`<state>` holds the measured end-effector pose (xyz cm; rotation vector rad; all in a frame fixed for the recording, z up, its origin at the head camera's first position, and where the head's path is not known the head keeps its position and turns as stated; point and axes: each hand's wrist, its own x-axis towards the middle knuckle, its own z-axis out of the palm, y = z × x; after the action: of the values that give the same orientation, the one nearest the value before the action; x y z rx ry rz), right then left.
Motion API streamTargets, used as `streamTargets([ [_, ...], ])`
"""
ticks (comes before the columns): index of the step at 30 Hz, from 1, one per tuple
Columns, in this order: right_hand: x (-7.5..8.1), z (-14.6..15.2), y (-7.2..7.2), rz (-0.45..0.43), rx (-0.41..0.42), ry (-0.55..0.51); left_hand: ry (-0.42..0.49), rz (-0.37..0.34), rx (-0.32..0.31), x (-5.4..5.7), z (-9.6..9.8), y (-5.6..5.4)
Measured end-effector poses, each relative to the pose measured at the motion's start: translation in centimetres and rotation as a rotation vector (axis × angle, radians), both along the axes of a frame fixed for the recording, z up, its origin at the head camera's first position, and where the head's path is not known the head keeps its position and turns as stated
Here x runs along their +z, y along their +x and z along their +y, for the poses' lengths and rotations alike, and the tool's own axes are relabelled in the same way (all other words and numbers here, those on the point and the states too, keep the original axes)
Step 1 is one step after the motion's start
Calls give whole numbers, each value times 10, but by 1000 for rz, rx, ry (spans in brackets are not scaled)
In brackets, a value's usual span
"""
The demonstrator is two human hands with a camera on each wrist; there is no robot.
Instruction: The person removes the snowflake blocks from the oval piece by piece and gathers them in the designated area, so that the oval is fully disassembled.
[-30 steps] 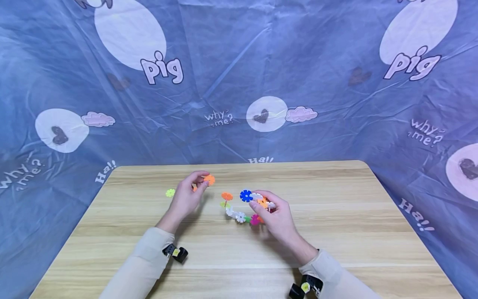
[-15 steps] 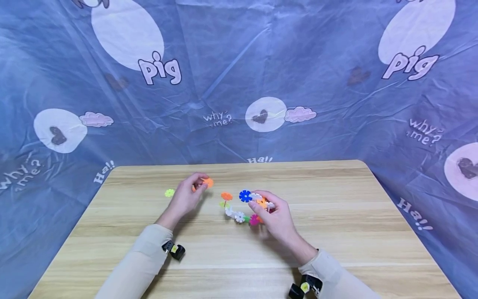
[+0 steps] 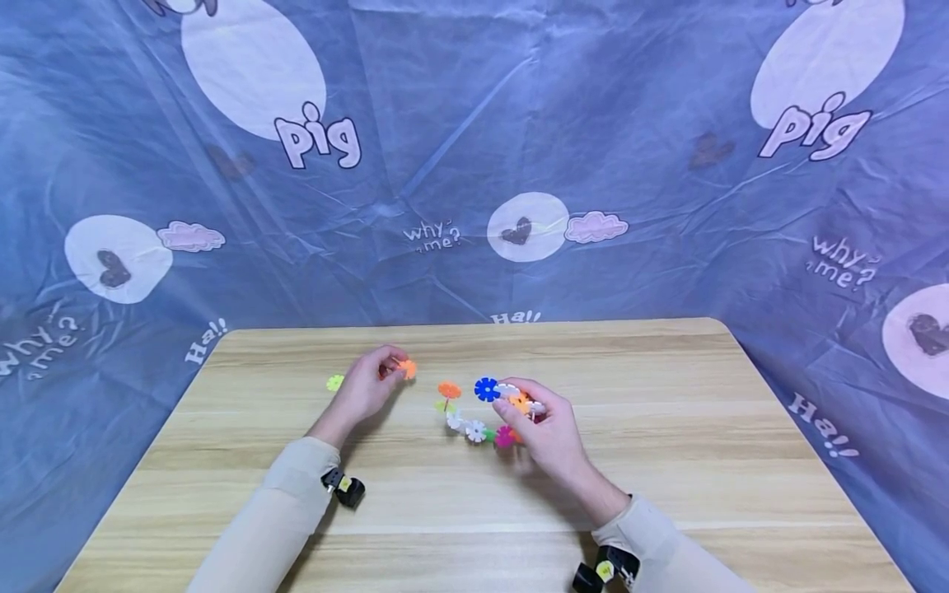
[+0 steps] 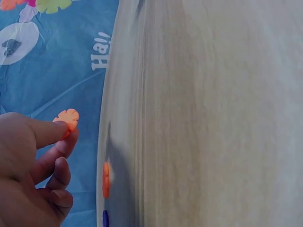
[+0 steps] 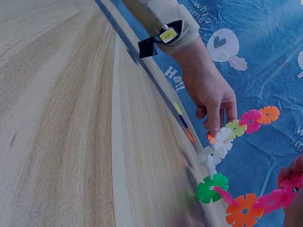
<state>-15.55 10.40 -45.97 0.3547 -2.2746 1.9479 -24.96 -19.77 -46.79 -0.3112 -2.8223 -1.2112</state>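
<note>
My left hand [image 3: 363, 387] pinches an orange flower-shaped plastic disc [image 3: 408, 369] between thumb and fingertips, raised above the table. In the left wrist view this snowflake-like disc [image 4: 68, 118] shows its notched rim. The right hand [image 3: 549, 424] holds a curved chain of linked flower discs [image 3: 476, 431] off the table; white, green, pink, orange, yellow-green and blue pieces show. Its blue disc [image 3: 487, 389] sticks out beside the right thumb. The right wrist view shows more of the chain [image 5: 212, 187], and only part of the right hand [image 5: 294, 175]. Disc and chain are apart in the head view.
A loose yellow-green disc [image 3: 335, 383] lies left of the left hand. Another orange disc [image 4: 105, 179] and a dark blue disc [image 4: 105, 218] lie on the wooden table [image 3: 460, 511]. A blue printed cloth [image 3: 445, 165] hangs behind the table.
The left hand has drawn slightly left and toward me, carrying the orange disc away from the chain. The right hand and the chain have stayed nearly still.
</note>
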Motion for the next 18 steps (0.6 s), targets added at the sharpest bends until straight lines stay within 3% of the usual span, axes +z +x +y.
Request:
streamTargets([
  [10,1,-1,1,3,0,-11,-69,-18,-48,-12,-5,-11],
  [18,1,-1,0,14,6,-18,-172,23,-62,-17,-5,-16],
])
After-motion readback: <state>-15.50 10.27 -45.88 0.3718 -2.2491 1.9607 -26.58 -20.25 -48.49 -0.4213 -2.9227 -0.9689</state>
